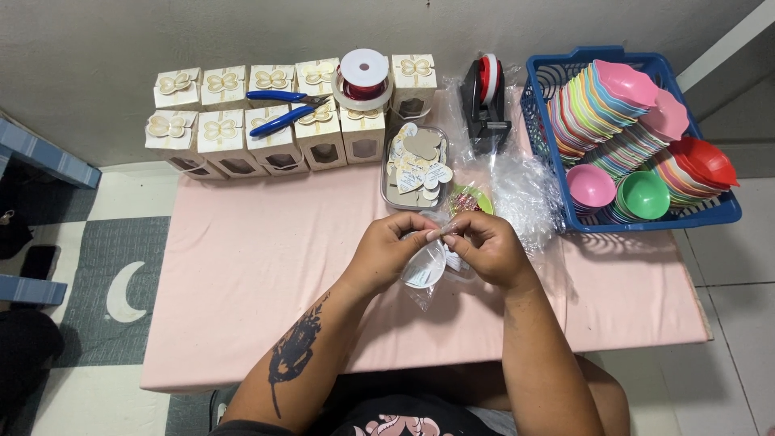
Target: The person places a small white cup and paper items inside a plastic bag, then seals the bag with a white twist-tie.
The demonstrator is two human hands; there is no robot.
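Note:
My left hand (386, 252) and my right hand (487, 246) meet over the middle of the pink table (242, 274). Both pinch the top of a small clear plastic bag (425, 270) that hangs between them with a white piece inside. Just beyond my fingers lies a small green bowl (476, 198) with thin colourful bits in it. A clear rectangular tray (415, 167) of cream heart-shaped tags sits behind that.
Two rows of cream gift boxes (266, 121) line the back, with blue-handled pliers (282, 109) and a red ribbon spool (363, 79) on top. A black tape dispenser (484, 101) and crumpled clear plastic (525, 194) stand beside a blue basket (726, 211) of stacked colourful bowls.

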